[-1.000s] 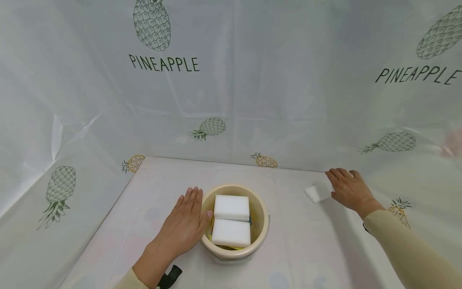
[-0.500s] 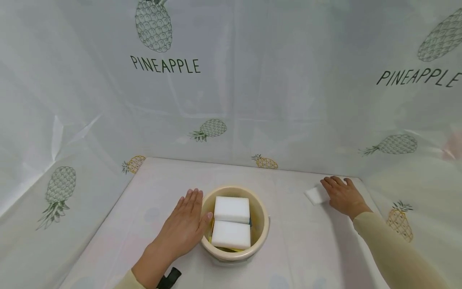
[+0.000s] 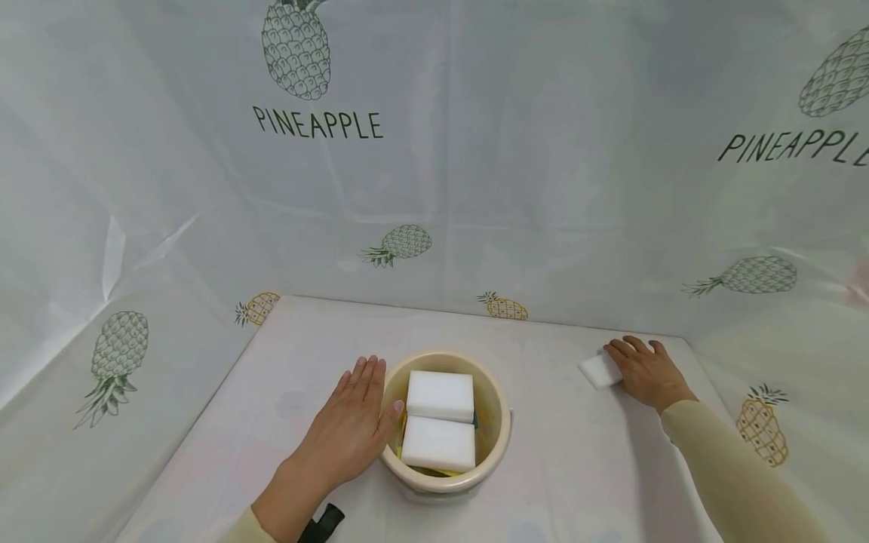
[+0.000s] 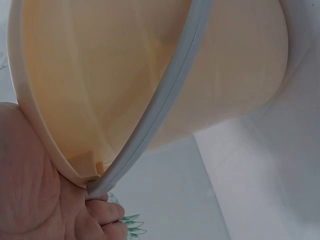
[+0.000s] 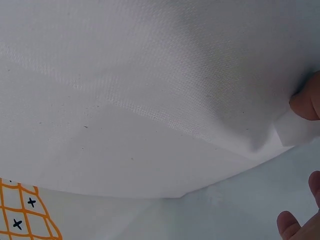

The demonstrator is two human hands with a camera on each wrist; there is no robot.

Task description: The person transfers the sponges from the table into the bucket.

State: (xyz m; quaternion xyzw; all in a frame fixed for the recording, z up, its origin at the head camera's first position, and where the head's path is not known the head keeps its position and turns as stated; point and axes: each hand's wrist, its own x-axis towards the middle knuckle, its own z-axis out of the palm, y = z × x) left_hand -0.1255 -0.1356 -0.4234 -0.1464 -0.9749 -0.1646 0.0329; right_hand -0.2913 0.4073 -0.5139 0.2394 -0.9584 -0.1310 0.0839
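Note:
In the head view, my left hand lies with its fingers straight along the left side of a cream bucket. The left wrist view shows that palm against the rim, close to where the grey handle joins. Inside the bucket sit two white sponge blocks, one behind the other. My right hand is at another white sponge lying at the back right of the table. From the right wrist, the thumb overlaps this sponge's edge, while the fingers stay spread apart from it.
Yellow and blue pieces show beneath the sponges in the bucket. A white cloth covers the table. Pineapple-printed sheeting rises behind and at both sides. A black object shows near my left wrist.
My right hand has moved down and slightly left, from above the table's back right onto the lone sponge. My left hand stays at the bucket.

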